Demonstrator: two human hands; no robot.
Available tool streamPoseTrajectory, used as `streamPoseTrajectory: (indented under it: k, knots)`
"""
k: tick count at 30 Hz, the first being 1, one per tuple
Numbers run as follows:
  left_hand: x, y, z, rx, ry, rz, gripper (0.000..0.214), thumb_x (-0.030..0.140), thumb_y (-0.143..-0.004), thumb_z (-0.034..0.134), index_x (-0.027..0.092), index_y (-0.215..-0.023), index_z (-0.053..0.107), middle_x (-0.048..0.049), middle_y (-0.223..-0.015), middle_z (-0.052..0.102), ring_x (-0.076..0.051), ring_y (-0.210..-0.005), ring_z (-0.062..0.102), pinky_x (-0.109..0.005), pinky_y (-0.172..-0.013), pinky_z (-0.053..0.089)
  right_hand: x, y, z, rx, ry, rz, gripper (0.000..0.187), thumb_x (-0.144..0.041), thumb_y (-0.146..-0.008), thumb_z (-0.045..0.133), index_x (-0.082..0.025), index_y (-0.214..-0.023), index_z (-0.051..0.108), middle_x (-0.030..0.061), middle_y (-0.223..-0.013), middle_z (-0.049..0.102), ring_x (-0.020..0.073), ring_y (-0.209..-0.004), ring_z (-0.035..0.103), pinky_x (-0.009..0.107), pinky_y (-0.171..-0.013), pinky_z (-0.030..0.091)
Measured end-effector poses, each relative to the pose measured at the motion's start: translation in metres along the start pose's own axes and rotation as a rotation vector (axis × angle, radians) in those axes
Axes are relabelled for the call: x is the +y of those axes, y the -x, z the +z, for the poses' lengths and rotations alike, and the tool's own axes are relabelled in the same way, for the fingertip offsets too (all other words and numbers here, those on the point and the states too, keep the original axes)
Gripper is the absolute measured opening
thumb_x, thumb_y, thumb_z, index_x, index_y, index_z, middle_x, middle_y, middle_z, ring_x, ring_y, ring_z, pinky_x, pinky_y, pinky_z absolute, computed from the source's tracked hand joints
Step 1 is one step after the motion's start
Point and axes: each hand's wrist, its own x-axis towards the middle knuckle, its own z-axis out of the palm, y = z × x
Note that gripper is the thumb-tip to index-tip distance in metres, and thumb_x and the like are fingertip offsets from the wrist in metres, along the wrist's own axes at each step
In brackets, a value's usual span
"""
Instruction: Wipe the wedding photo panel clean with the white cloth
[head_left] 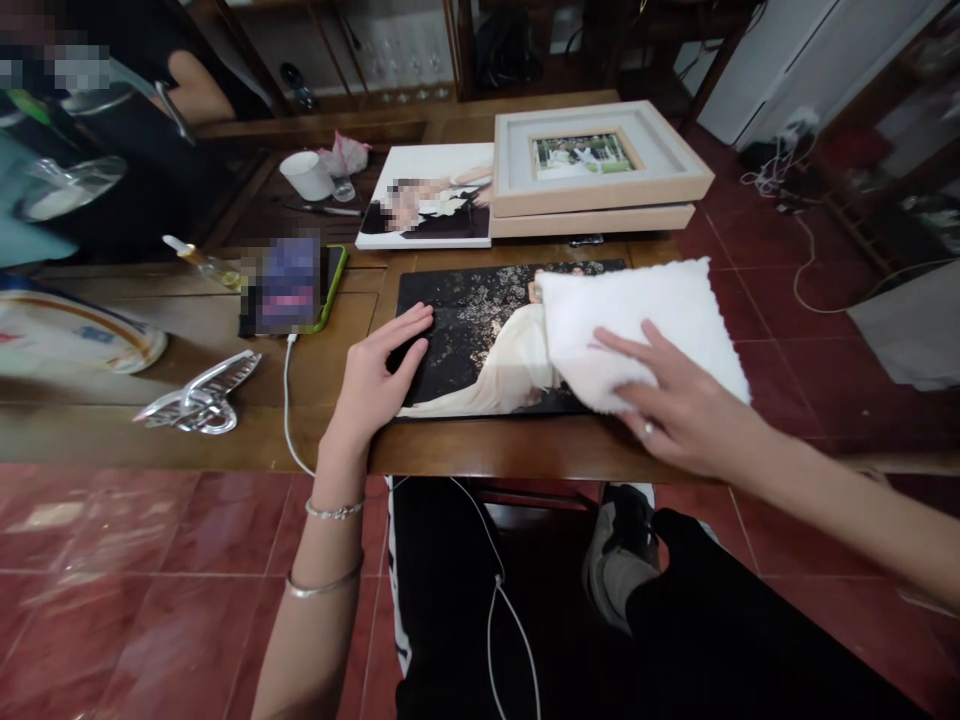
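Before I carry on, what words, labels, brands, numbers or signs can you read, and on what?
No text is readable.
Phone screen: pixelated, unreadable.
Printed item at the left edge: coloured marks, too blurred to read.
Dark photo panel and white cloth: no lettering visible.

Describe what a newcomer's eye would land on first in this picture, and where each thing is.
Probably the bright white cloth first, under the right hand, over the right end of a dark photo panel. The left hand rests on that panel's left edge. Behind the panel lies a stack of two pale frames.
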Motion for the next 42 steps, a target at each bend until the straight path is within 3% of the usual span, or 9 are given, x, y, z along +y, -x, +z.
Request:
streamPoseTrajectory:
  k: [4, 8, 16, 20, 23, 26, 31, 34, 42]
  knots:
    - [0.0, 0.0, 0.0, 0.003, -0.006, 0.007, 0.03, 0.032, -0.096, 0.053, 0.023, -0.121, 0.069, -0.0043, -0.133, 0.065, -0.023, -0.13, 0.056, -0.047, -0.115, 0.041, -0.033, 0.028, 0.005, -0.008, -0.045, -0.135, 0.021, -0.004, -0.077, 0.057, -0.023, -0.071, 0.06, 0.0166, -0.145, 0.052, 0.0377, -0.139, 0.04, 0.073, -0.113, 0.028]
    - [0.001, 0.0, 0.0, 0.009, 0.006, 0.017, 0.029, 0.03, -0.096, 0.054, 0.022, -0.12, 0.069, -0.0052, -0.132, 0.065, -0.023, -0.13, 0.056, -0.045, -0.115, 0.041, -0.031, 0.03, 0.006, -0.009, -0.06, -0.197, 0.021, -0.004, -0.078, 0.057, -0.022, -0.067, 0.056, 0.0182, -0.146, 0.052, 0.0373, -0.14, 0.04, 0.072, -0.113, 0.028]
    - [-0.001, 0.0, -0.001, -0.004, 0.004, 0.011, 0.031, 0.032, -0.096, 0.055, 0.023, -0.122, 0.068, -0.0047, -0.134, 0.064, -0.024, -0.131, 0.055, -0.047, -0.115, 0.04, 0.03, -0.017, -0.002, -0.072, 0.02, -0.075, 0.02, -0.018, -0.09, 0.045, -0.022, -0.095, 0.064, 0.018, -0.138, 0.059, 0.0318, -0.132, 0.052, 0.063, -0.109, 0.039]
    - [-0.001, 0.0, -0.001, -0.009, 0.005, 0.013, 0.031, 0.033, -0.096, 0.054, 0.022, -0.121, 0.068, -0.0051, -0.134, 0.064, -0.024, -0.131, 0.055, -0.046, -0.115, 0.04, 0.063, -0.051, -0.008, -0.141, 0.116, 0.102, 0.024, -0.028, -0.093, 0.041, -0.023, -0.096, 0.064, 0.015, -0.11, 0.07, 0.0364, -0.114, 0.061, 0.053, -0.087, 0.051]
    - [-0.001, 0.0, -0.001, -0.002, 0.008, 0.022, 0.03, 0.031, -0.096, 0.055, 0.022, -0.121, 0.068, -0.0051, -0.134, 0.065, -0.024, -0.131, 0.055, -0.046, -0.115, 0.04, 0.082, -0.07, -0.01, -0.167, 0.161, 0.194, 0.027, -0.035, -0.094, 0.041, -0.022, -0.094, 0.064, 0.0121, -0.085, 0.068, 0.036, -0.097, 0.063, 0.048, -0.079, 0.048]
    - [0.0, 0.0, -0.001, 0.003, 0.018, 0.026, 0.03, 0.029, -0.096, 0.055, 0.021, -0.121, 0.069, -0.0055, -0.133, 0.065, -0.023, -0.13, 0.056, -0.045, -0.115, 0.04, 0.089, -0.078, -0.008, -0.148, 0.168, 0.207, 0.03, -0.037, -0.095, 0.042, -0.018, -0.093, 0.064, 0.0125, -0.08, 0.067, 0.0358, -0.092, 0.062, 0.047, -0.078, 0.046]
    - [0.001, 0.0, -0.001, 0.01, 0.031, 0.036, 0.029, 0.027, -0.096, 0.056, 0.02, -0.12, 0.069, -0.006, -0.132, 0.066, -0.023, -0.13, 0.056, -0.044, -0.115, 0.041, 0.065, -0.057, 0.002, -0.036, 0.125, 0.126, 0.016, -0.025, -0.091, 0.049, -0.021, -0.092, 0.064, 0.0135, -0.109, 0.07, 0.0374, -0.114, 0.061, 0.058, -0.096, 0.046]
    - [0.001, 0.0, -0.001, 0.008, 0.033, 0.038, 0.029, 0.027, -0.096, 0.056, 0.02, -0.121, 0.069, -0.006, -0.132, 0.066, -0.023, -0.13, 0.056, -0.044, -0.115, 0.041, 0.035, -0.028, 0.006, 0.032, 0.101, 0.0, 0.012, -0.014, -0.089, 0.051, -0.02, -0.09, 0.062, 0.0179, -0.137, 0.059, 0.0361, -0.129, 0.054, 0.065, -0.108, 0.039]
    - [0.0, 0.0, -0.001, 0.009, 0.016, 0.048, 0.029, 0.027, -0.096, 0.056, 0.021, -0.122, 0.068, -0.0057, -0.132, 0.065, -0.023, -0.13, 0.056, -0.045, -0.115, 0.041, -0.03, 0.031, 0.008, 0.014, -0.05, -0.199, 0.022, 0.001, -0.081, 0.056, -0.017, -0.069, 0.052, 0.0259, -0.148, 0.046, 0.0418, -0.141, 0.037, 0.076, -0.11, 0.027]
